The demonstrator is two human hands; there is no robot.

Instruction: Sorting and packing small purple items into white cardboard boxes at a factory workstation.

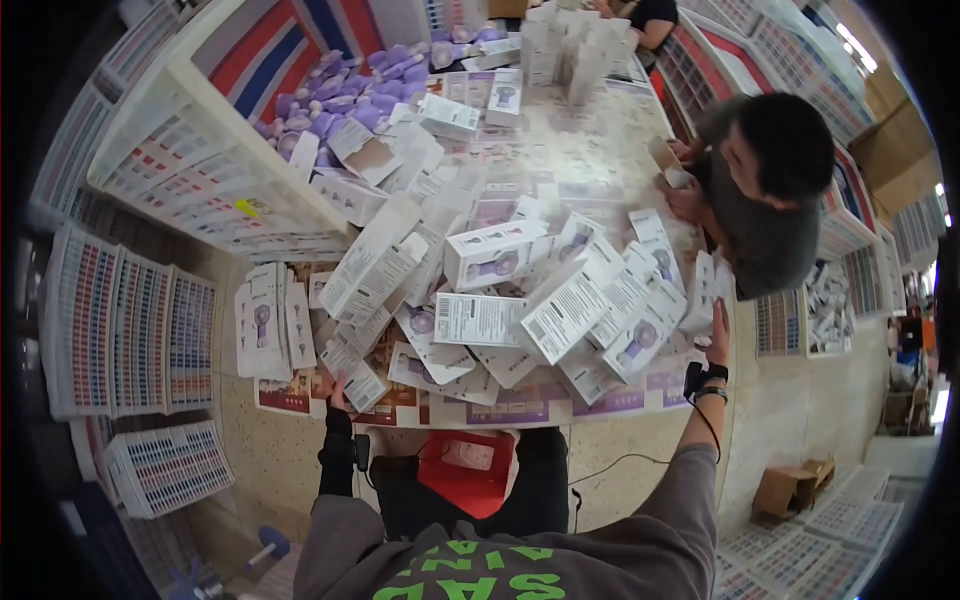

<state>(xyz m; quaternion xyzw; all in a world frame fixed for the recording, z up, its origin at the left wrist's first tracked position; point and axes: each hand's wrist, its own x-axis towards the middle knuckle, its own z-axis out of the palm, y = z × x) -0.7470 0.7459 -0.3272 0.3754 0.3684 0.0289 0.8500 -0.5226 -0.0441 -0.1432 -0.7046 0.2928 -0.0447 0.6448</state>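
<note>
- White-and-purple cardboard boxes (pixel 500 300) lie in a loose heap across the table (pixel 560 410), many tilted or resting on one another; this heap is my landmark.
- My left hand (pixel 335 392) sits at the heap's near-left corner, fingers pressed onto a small white box (pixel 362 385) at the table's near edge. The fingers look curled down on it; I cannot tell whether they grip it or only touch it.
- My right hand (pixel 718 335) is raised at the heap's right edge, fingers extended and close together, touching or just beside an upright white box (pixel 700 292). I cannot tell if anything is held.
- A black wrist strap (pixel 706 380) with a thin cable sits just below that hand.
- Left of the heap, a neat stack of flat white boxes (pixel 265 320) stands apart from the loose ones.
- Beyond the heap, at its far-left side, a pile of purple items (pixel 340 95) lies against a white rack (pixel 200 110).
- At the heap's far end, upright white boxes (pixel 570 45) stand grouped.
- Right of the heap, another person (pixel 765 190) in a grey top leans over the table, hands on a small item.
- Nearer than the heap, below the table edge, a red container (pixel 470 470) rests at my lap.
- Well right of the heap, on the floor, a brown carton (pixel 790 488) stands open.
</note>
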